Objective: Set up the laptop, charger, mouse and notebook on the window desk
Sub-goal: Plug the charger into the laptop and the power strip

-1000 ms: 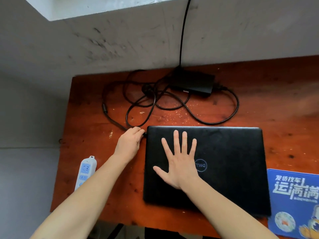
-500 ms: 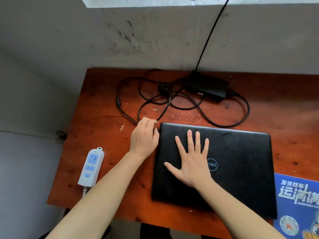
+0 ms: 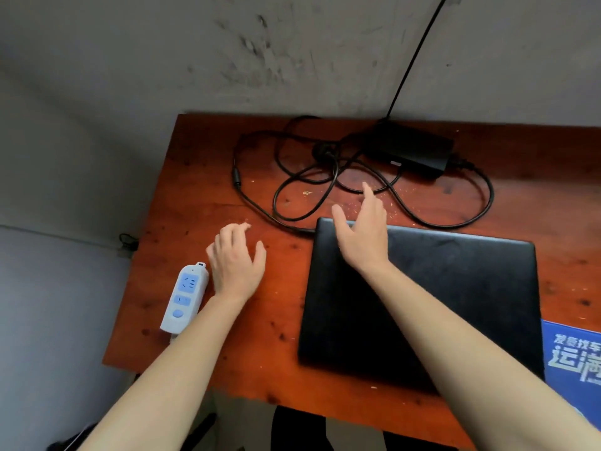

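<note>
The closed black laptop (image 3: 419, 304) lies flat at the centre right of the frame on the reddish wooden counter (image 3: 227, 336). The right hand (image 3: 362, 236) hovers over its upper left corner, fingers spread and empty. The left hand (image 3: 235, 260), blurred, is loosely open with nothing in it, above the bare wood left of the laptop. The charger brick (image 3: 413, 151) sits near the wall at the upper centre, its cable (image 3: 292, 193) looping across the counter to the laptop's corner. A white and blue power strip (image 3: 185, 297) lies just beside the left wrist. A blue mouse pad (image 3: 575, 356) shows at the right edge.
</note>
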Tool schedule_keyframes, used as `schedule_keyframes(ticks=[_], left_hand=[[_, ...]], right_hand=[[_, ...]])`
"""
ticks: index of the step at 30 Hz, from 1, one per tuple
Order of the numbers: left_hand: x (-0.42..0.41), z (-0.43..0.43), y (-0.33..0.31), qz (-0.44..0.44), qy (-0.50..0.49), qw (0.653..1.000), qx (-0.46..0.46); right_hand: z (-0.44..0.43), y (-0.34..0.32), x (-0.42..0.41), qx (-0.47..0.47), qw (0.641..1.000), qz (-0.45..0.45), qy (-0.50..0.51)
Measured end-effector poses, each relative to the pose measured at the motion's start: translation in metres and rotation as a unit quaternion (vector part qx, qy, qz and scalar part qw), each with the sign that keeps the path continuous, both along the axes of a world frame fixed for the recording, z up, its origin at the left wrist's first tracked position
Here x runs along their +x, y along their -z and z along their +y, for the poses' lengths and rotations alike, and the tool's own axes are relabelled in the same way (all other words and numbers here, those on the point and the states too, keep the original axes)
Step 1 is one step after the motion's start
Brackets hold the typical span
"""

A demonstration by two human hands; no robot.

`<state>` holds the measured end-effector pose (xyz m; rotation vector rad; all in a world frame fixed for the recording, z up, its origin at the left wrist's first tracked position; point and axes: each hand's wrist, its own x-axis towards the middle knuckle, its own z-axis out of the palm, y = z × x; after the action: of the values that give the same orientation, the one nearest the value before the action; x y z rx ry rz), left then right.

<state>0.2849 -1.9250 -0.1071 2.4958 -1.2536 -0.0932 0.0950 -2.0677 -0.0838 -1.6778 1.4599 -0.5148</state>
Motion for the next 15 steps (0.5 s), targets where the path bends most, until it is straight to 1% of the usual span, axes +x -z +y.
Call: schedule_keyframes(ticks=[2,3,4,5,6,7,8,10,11,13,15], left_hand=[[0.010,0.028,0.002,-0.030,-0.046,0.998,0.026],[0.015,0.043,0.004,-0.036,-0.075,0.995,0.048],[0.018,0.058,0.005,-0.035,-0.101,0.991,0.073],[0.021,0.071,0.007,-0.032,-0.125,0.987,0.098],[0.023,0.085,0.009,-0.026,-0.148,0.982,0.119],[0.025,0.097,0.011,-0.019,-0.166,0.977,0.133],[0.024,0.104,0.013,-0.012,-0.179,0.973,0.143],[0.022,0.114,0.013,0.011,-0.208,0.966,0.155],[0.022,0.115,0.012,0.026,-0.222,0.962,0.157],[0.023,0.117,0.009,0.049,-0.230,0.960,0.153],[0.026,0.122,0.005,0.057,-0.230,0.960,0.149]], right_hand=[[-0.031,-0.006,0.024,0.103,0.991,-0.068,0.044],[-0.044,-0.010,0.036,0.168,0.979,-0.094,0.061],[-0.056,-0.014,0.046,0.230,0.961,-0.130,0.083],[-0.066,-0.020,0.055,0.288,0.933,-0.185,0.111],[-0.072,-0.025,0.064,0.329,0.902,-0.246,0.134],[-0.073,-0.031,0.070,0.345,0.881,-0.285,0.155],[-0.073,-0.035,0.072,0.340,0.877,-0.300,0.160],[-0.062,-0.045,0.076,0.327,0.885,-0.310,0.116],[-0.052,-0.049,0.078,0.330,0.880,-0.333,0.076],[-0.028,-0.062,0.079,0.362,0.849,-0.385,0.003],[-0.006,-0.072,0.082,0.401,0.822,-0.400,-0.057]])
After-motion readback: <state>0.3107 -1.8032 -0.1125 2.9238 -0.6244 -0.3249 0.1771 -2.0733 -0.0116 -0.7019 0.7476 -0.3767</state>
